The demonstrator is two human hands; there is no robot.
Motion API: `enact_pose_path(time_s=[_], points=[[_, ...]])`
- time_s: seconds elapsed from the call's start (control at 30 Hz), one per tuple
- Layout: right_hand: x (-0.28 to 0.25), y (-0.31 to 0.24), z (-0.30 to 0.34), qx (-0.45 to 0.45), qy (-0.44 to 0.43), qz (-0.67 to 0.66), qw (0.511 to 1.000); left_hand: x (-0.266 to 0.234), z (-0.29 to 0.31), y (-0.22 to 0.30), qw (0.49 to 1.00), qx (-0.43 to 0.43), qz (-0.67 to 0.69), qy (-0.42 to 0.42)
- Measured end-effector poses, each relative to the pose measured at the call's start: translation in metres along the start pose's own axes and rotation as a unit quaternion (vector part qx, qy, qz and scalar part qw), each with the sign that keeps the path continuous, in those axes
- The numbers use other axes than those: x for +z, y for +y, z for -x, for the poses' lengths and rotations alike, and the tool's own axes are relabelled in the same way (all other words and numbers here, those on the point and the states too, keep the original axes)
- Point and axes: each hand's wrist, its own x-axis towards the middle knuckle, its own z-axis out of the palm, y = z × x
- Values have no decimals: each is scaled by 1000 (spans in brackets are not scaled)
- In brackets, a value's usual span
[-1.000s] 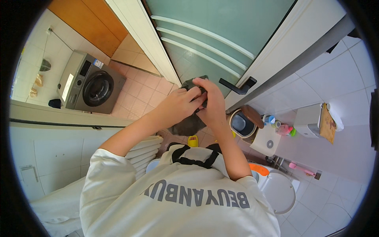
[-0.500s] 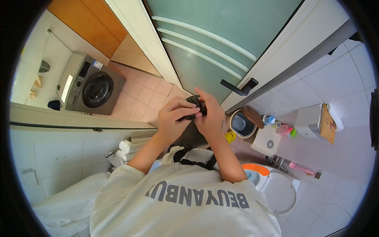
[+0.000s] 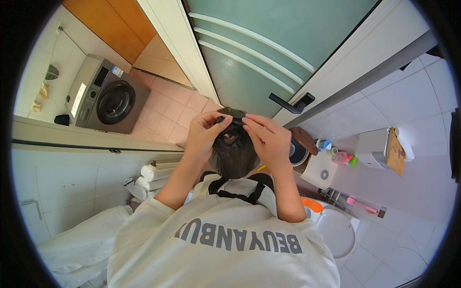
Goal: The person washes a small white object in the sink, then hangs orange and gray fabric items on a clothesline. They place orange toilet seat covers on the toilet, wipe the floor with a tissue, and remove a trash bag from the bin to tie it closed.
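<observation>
A dark, thin plastic bag hangs in front of my body, its mouth parted and its contents showing only dimly. My left hand pinches the bag's rim on the left between thumb and fingers. On the opposite side my right hand grips the rim with its fingertips. Between the two hands the far edge of the bag is stretched taut. The lower part of the bag hangs down to the front of my white shirt.
A glass door with a black handle stands ahead. The washing machine is at far left. At right are a waste bin, bottles on a white stand, and a toilet. White rolls lie at left.
My hands have moved apart, and the bunched top of the bag is now spread open between them. The bag's body shows more fully below.
</observation>
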Motion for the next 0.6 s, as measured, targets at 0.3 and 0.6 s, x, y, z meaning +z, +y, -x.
enact_pose_path(time_s=[0.3, 0.6], points=[[-7, 5, -14, 210, -106, -223, 946, -16, -5, 5, 999, -26, -31, -1], [64, 17, 2, 140, -286, -237, 918, -24, -7, 13, 988, 90, -128, -6]])
